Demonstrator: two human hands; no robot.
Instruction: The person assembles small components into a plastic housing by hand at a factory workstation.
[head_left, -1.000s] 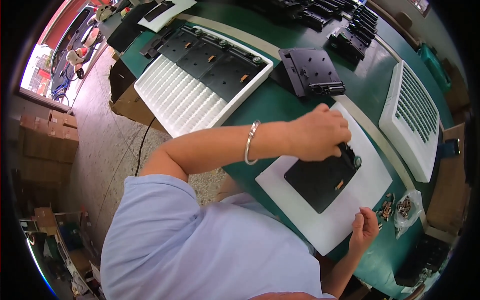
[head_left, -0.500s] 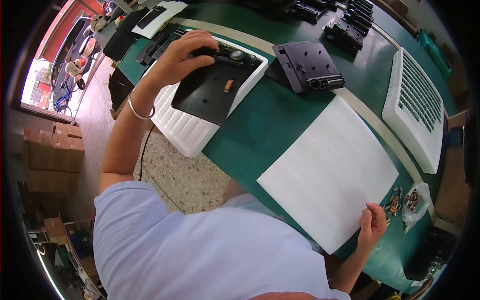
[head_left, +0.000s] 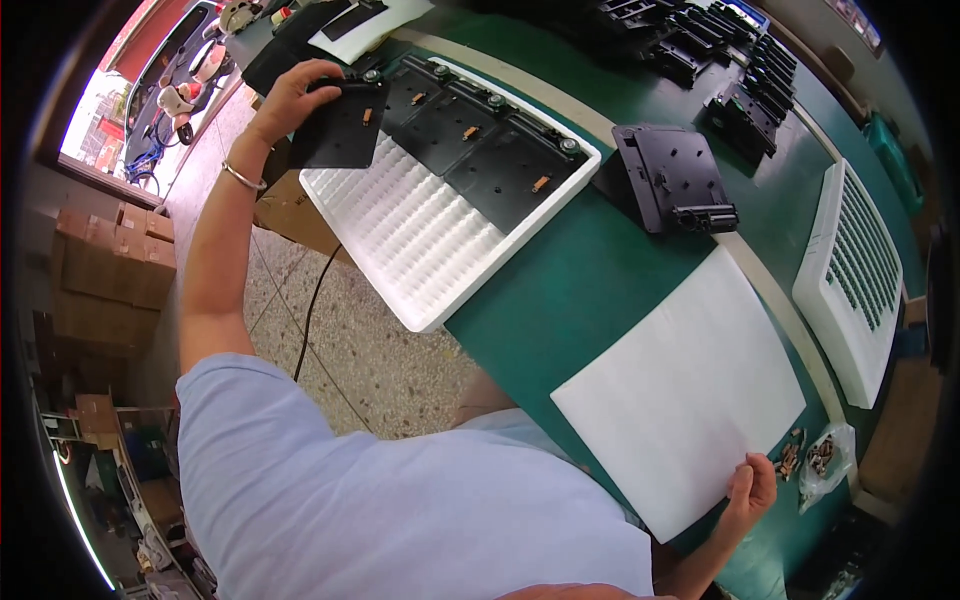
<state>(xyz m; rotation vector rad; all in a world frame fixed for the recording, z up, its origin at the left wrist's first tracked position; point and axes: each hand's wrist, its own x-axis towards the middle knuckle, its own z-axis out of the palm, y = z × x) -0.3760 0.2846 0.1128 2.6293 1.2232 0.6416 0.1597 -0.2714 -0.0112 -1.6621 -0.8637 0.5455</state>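
My left hand (head_left: 298, 98) is closed on the hinged edge of a flat black plate (head_left: 335, 135), which has a small copper-coloured piece near one side. It holds the plate at the far-left end of a white foam tray (head_left: 430, 312). Several similar black plates (head_left: 475, 150) lie in a row along the tray's far side, each with a copper-coloured piece. At the right, my right hand (head_left: 752, 488) is curled closed by the corner of a white foam sheet (head_left: 680, 390). Whatever its fingertips may hold is too small to make out.
A black bracketed assembly (head_left: 675, 180) stands on the green table (head_left: 530, 270) behind the sheet. Small copper-coloured parts (head_left: 790, 455) and a clear bag (head_left: 826, 465) of them lie at right. A white slotted tray (head_left: 850, 285) and several black assemblies (head_left: 745, 115) are farther off.
My left hand has moved left with the black plate, from over the tray's row to its left end, uncovering the other plates. The right hand stays by the sheet. The view has shifted.
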